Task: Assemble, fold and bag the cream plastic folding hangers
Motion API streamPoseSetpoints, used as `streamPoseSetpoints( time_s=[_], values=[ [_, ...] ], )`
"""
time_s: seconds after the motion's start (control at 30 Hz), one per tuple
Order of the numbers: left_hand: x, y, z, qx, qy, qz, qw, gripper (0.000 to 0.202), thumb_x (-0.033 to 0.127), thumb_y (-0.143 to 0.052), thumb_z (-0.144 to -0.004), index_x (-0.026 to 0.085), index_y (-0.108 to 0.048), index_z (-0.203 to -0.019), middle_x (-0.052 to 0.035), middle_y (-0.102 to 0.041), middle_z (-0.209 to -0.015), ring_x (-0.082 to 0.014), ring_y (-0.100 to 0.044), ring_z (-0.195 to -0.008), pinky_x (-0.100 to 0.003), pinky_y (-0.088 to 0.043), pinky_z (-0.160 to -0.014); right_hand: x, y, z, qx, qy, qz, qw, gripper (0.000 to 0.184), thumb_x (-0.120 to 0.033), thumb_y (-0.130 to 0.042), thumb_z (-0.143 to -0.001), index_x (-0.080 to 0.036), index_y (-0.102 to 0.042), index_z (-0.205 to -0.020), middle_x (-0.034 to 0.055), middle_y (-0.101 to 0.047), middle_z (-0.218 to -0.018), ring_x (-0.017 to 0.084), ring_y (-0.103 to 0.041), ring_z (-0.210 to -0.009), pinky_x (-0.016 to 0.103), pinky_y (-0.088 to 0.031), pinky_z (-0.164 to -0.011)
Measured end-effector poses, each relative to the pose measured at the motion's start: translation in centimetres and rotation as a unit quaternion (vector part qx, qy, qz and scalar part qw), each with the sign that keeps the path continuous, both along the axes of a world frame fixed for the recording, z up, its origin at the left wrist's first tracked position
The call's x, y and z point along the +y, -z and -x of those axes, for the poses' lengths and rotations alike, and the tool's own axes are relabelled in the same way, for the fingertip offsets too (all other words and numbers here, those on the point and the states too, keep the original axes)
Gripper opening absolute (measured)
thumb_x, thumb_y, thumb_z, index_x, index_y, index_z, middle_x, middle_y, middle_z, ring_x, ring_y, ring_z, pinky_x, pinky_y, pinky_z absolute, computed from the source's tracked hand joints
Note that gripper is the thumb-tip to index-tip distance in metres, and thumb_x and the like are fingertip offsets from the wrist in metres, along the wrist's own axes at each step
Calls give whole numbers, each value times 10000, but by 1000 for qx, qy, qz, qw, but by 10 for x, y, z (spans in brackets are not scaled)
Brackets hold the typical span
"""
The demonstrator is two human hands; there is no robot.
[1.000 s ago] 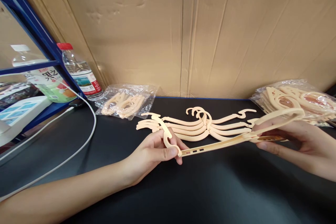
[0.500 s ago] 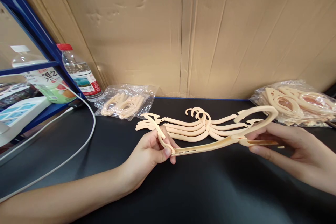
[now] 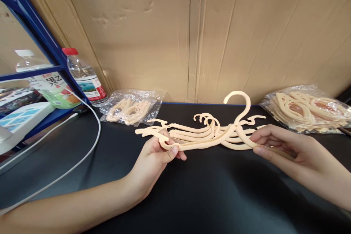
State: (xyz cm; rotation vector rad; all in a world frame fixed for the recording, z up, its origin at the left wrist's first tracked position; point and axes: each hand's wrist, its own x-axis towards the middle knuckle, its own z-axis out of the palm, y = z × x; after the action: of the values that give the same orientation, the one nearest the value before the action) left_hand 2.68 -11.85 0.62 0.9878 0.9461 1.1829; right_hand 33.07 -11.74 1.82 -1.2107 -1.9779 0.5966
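Note:
Between my hands I hold a beige folding clothes hanger (image 3: pixel 204 143) above the black table, its hook standing up. My left hand (image 3: pixel 161 151) is closed, thumb and fingers pinching the joint of the left arm, whose notched end piece points out to the left. My right hand (image 3: pixel 287 150) is closed around the right arm, which slopes down from the hook; the fingers hide its outer end. Behind lie several matching unfolded hangers (image 3: pixel 192 129), nested together with their hooks toward the back. The held hanger partly covers them.
Clear plastic bags of folded hangers lie at back left (image 3: pixel 131 108) and back right (image 3: pixel 307 108). A red-capped water bottle (image 3: pixel 87 80) stands by a blue shelf frame (image 3: pixel 46 44). A white cable (image 3: pixel 95 137) curves over the table's left side. Cardboard (image 3: pixel 142 36) walls the back.
The held hanger has turned so its hook, earlier tipped to the right, now points up. Its left end piece has swung outward, and its right arm slants lower. Both hands keep their grip.

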Motion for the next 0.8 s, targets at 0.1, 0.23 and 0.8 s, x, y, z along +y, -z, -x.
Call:
streamPoseSetpoints(
  time_s=[0.1,0.23,0.8],
  values=[
    [1,0,0,-1,12,2,1000,220,276,-794,-726,175,-598,-712,-15,-700,-706,-161,-639,-732,-287,-469,-770,2,1,1,2,5,7,1000,237,-459,-609,-901,-250,-589,-1011,21,-663,-876,194,-661,-792,231,-568,-654],
    [-3,-1,2,32,56,-24,998,179,309,-698,-829,158,-635,-757,-57,-728,-866,-166,-657,-750,-308,-493,-778,5,0,-1,-2,18,2,1000,269,-480,-596,-909,-240,-589,-1029,24,-661,-870,186,-653,-765,241,-550,-642],
    [-27,-10,3,548,259,-445,660,430,231,-600,-831,133,-584,-1250,-215,-466,-1454,-410,-434,-1325,-590,-299,-1101,10,11,-1,-216,-59,-44,974,191,-352,-441,-987,-238,-591,-957,45,-610,-946,216,-588,-857,356,-504,-755]
  ],
)
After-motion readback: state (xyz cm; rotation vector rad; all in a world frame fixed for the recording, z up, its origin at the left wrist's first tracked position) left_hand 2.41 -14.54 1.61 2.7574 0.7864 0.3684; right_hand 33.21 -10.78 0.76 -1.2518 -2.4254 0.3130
